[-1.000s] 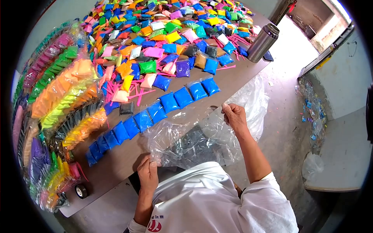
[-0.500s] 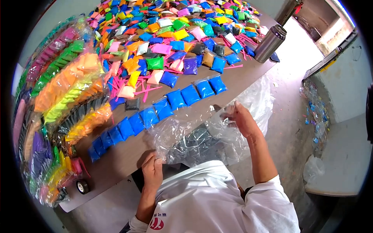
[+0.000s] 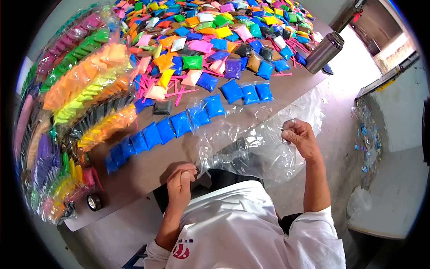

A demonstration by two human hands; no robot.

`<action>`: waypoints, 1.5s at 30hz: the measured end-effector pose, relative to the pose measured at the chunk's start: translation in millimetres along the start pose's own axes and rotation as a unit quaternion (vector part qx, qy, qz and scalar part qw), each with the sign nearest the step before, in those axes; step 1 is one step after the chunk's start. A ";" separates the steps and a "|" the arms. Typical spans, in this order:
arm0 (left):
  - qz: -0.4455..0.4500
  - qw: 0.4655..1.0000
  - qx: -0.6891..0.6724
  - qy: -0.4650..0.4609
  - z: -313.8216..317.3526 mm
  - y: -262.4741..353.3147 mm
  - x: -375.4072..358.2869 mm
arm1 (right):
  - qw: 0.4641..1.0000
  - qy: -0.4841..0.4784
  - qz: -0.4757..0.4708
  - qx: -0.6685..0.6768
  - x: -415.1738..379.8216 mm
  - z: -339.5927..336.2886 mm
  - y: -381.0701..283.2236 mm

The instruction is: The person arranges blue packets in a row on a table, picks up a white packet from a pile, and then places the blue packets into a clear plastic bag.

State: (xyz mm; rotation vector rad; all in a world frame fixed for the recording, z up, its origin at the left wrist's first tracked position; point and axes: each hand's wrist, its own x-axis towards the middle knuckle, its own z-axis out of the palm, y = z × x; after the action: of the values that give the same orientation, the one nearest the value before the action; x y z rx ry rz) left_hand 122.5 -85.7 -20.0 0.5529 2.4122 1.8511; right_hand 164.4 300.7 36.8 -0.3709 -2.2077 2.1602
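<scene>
Stretching a crinkled clear plastic bag (image 3: 251,148) over the brown counter (image 3: 148,172) edge, the left hand (image 3: 181,179) and right hand (image 3: 299,134) are both pinching its rim shut-fisted; something dark inside is showing blurred through the film, beside glossy blue square packets (image 3: 179,124).

Blue packets (image 3: 179,124) line the table (image 3: 148,172); a steel flask (image 3: 324,52) stands near mixed coloured packets (image 3: 215,31).

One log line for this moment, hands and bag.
left hand: pinching clear plastic bag edge | right hand: gripping opposite edge | bag: stretched open at table edge | blue packets: rowed
</scene>
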 end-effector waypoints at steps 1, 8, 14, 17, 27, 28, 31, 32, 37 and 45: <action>-0.002 1.000 0.001 0.005 0.4 1.1 1.1 | 1.000 -0.020 -0.012 -0.005 1.2 -0.2 -2.6; 0.028 0.999 -0.010 -0.014 -8.0 10.4 7.5 | 0.994 -0.111 -0.024 0.005 -8.8 -3.4 -22.4; -0.020 0.997 -0.047 -0.059 -14.2 18.4 9.9 | 0.991 -0.111 -0.066 0.033 -7.8 11.4 -19.4; -0.054 0.994 -0.057 -0.070 -13.6 21.7 10.2 | 0.991 -0.119 -0.059 0.018 -7.7 23.1 -25.0; -0.112 0.983 -0.138 -0.046 -9.7 3.8 14.1 | 0.958 -0.206 -0.195 -0.052 -16.2 28.7 -48.5; -0.119 0.977 -0.166 -0.058 -10.8 3.5 15.9 | 0.957 -0.208 -0.194 -0.051 -15.2 29.1 -52.3; -0.155 0.965 -0.200 -0.072 -15.1 11.8 24.0 | 0.931 -0.260 -0.241 -0.087 -9.2 30.8 -65.4; -0.184 0.958 -0.207 -0.073 -16.3 14.8 25.8 | 0.925 -0.280 -0.245 -0.079 -7.7 33.8 -69.6; -0.216 0.943 -0.253 0.012 -5.1 11.5 28.0 | 0.909 -0.315 -0.258 -0.086 -3.7 35.9 -75.8; -0.131 0.976 -0.121 0.121 -33.2 35.4 35.1 | 0.998 -0.008 -0.068 -0.006 1.8 9.5 -48.8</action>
State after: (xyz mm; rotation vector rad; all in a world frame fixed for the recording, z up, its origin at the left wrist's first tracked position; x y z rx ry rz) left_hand 90.1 -97.8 28.9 -0.0106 2.2060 2.1492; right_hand 153.6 291.3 84.4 -0.1964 -2.1853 2.0884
